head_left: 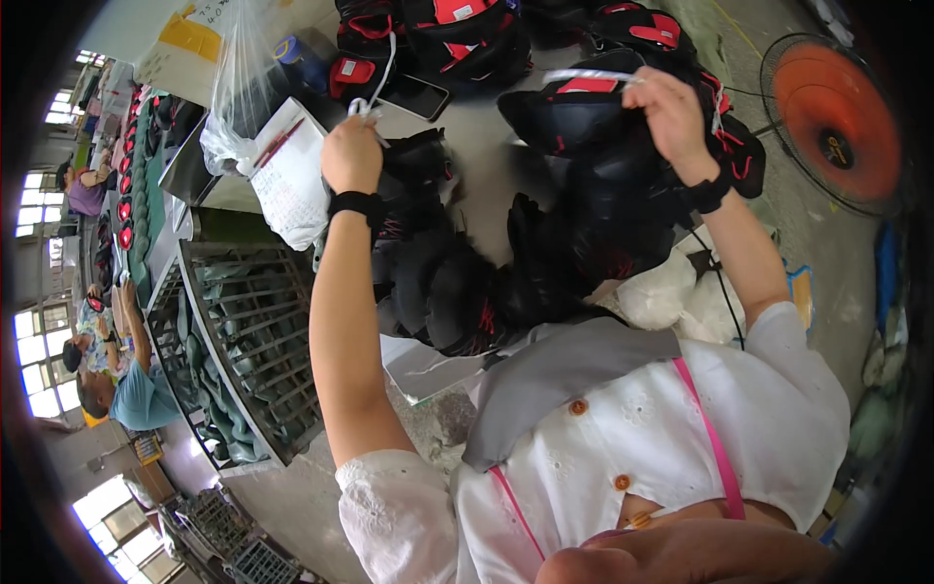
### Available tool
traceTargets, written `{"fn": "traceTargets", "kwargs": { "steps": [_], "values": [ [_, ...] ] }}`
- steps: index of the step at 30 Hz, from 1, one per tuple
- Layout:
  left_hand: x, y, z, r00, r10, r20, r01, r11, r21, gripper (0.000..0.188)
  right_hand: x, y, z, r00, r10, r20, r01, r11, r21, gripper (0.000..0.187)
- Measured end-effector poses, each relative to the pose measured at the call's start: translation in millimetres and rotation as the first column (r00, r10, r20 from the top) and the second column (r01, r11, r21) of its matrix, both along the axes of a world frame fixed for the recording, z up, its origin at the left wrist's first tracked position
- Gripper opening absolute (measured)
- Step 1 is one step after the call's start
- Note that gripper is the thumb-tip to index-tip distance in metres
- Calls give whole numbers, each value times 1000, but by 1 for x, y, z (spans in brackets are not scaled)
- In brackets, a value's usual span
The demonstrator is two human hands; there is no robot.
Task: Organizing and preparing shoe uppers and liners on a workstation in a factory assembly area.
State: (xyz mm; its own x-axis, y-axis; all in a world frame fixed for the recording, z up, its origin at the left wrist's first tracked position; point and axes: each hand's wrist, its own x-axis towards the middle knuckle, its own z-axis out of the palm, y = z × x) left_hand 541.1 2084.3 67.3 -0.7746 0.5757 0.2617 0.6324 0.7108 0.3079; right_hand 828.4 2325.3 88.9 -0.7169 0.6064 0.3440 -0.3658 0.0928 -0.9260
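1. Two grips show: the left hand (352,161) curls into a near-fist with the left lace (362,109) bunched at its top; the right hand (666,112) bends its fingers and seems to pinch one end of the right lace (589,75) between thumb and forefinger.
2. The left lace rises beside the phone (420,97), near the black-and-red shoes at the far side of the table (482,146). The right lace stretches almost level over the front shoe (550,117); whether it touches cannot be told, nor whether the two laces join.
3. Both laces should be light and limp, good for pulling but not pushing, and hard to damage. A smooth weave could slip, so a firm pinch close to the tip suits best.
4. The front shoe is probably light for its bulk, soft above and stiffer at the toe; the heel or sole edge would give the steadiest hold.
5. Each lace is white and narrow, the right one flat-looking with greyish shading. The front shoe is black, round-ended and faintly glossy, with red showing at its opening.
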Motion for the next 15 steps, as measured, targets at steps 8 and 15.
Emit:
{"fn": "traceTargets", "kwargs": {
  "steps": [8,15],
  "values": [
    [-16,-46,-11,979,139,151,-163,974,157,30,53,66,-42,744,3,668,-111,986,120,26],
    [1,-42,16,997,75,25,-78,982,174,37,86,102,-45,788,-89,609,135,990,-30,23]
  ]
}}
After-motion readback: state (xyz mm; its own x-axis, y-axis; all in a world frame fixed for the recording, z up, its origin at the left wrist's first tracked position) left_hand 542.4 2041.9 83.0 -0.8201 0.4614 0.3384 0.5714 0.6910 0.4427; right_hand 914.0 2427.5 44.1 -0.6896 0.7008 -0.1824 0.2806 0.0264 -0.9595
